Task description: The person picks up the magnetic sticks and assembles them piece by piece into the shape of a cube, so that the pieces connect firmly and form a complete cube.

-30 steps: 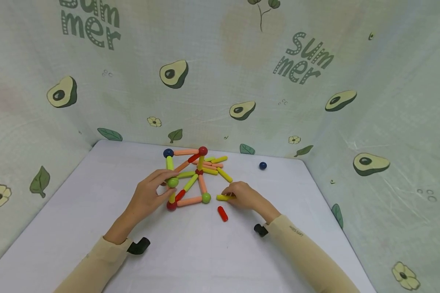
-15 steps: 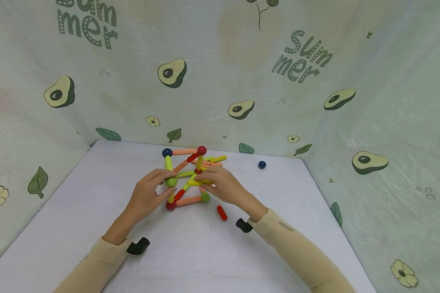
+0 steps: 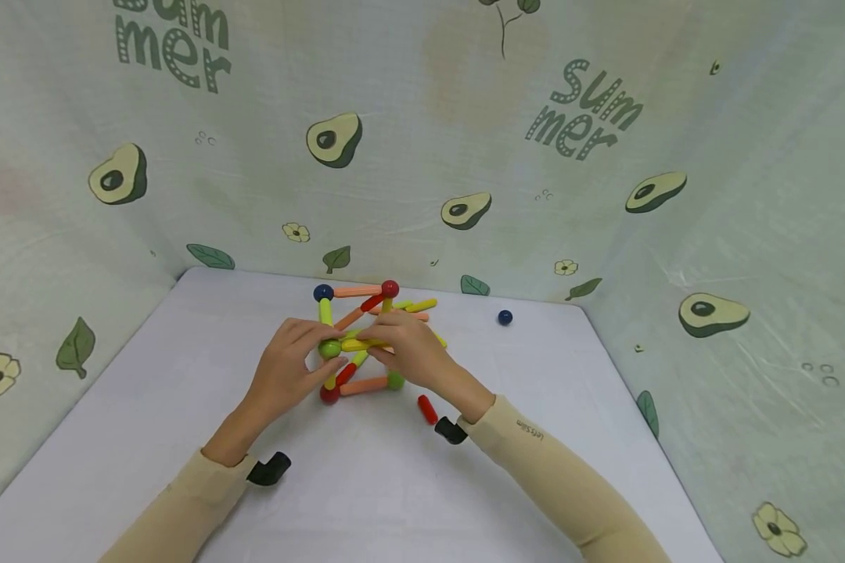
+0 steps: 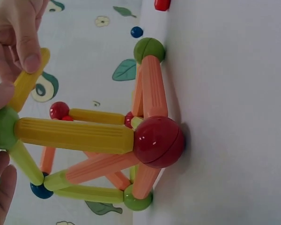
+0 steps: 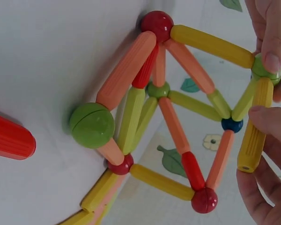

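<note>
A frame of magnetic sticks and balls stands on the white table. My left hand (image 3: 285, 371) holds the green ball (image 3: 330, 349) at its near upper corner, fingers and thumb on either side. Below that ball, a yellow upright stick (image 4: 75, 135) runs down to a red ball (image 4: 159, 141). My right hand (image 3: 418, 352) pinches another yellow stick (image 5: 252, 152) between thumb and fingers, one end right at the green ball and the other end free. A second green ball (image 5: 92, 124) forms the near right base corner. A blue ball (image 3: 323, 292) tops the far left upright.
A loose red stick (image 3: 427, 409) lies in front of the frame, beside the right wrist. Several loose sticks (image 3: 422, 304) lie behind the right hand. Farther right sits a loose blue ball (image 3: 505, 317). A printed cloth (image 3: 408, 156) walls the table's back and sides.
My right hand has picked up the yellow stick from the table and carried it left and up to the green ball. The left hand has kept its hold there.
</note>
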The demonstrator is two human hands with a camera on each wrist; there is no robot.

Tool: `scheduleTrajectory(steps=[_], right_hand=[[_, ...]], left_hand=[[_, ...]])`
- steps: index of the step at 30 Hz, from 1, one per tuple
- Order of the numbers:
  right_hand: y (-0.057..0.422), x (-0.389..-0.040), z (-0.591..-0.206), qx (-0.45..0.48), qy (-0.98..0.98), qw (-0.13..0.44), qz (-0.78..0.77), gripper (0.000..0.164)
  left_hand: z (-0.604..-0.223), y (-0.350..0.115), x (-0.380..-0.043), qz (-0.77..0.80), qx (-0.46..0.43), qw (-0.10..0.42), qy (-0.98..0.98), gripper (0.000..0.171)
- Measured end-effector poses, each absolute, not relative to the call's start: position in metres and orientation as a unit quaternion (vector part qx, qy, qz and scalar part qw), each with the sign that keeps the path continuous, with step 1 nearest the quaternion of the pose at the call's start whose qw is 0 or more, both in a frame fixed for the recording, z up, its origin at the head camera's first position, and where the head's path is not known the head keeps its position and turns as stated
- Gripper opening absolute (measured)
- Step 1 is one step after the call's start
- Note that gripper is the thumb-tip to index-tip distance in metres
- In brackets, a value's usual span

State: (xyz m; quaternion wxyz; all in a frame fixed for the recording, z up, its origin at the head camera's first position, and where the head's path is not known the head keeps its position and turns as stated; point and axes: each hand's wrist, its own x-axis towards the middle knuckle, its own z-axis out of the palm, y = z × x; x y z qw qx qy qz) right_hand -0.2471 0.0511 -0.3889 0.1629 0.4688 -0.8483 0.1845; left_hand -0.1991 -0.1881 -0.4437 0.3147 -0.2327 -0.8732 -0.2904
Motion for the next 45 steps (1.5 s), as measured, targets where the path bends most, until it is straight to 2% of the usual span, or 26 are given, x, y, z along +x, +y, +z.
scheduleTrajectory(steps=[9, 15, 19, 32, 45], right_hand=[[0.053, -0.246, -0.391, 0.461, -0.845, 0.166, 0.212, 0.026], [0.071, -0.251, -0.391, 0.438, -0.864, 0.143, 0.203, 0.034], [0.103, -0.270, -0.396, 0.397, -0.891, 0.116, 0.186, 0.040], [0.235, -0.362, -0.434, 0.182, -0.963, 0.047, 0.195, 0.040], [0.271, -0.379, -0.457, 0.120, -0.978, 0.007, 0.172, 0.045]], left_hand=[[-0.438, -0.178, -0.203, -0.262, -0.226, 0.308, -0.886, 0.037], [-0.440, -0.175, -0.203, -0.273, -0.214, 0.296, -0.890, 0.036], [-0.441, -0.174, -0.203, -0.284, -0.207, 0.297, -0.888, 0.036], [-0.442, -0.174, -0.203, -0.303, -0.205, 0.304, -0.879, 0.037], [-0.445, -0.173, -0.205, -0.312, -0.214, 0.307, -0.873, 0.036]])
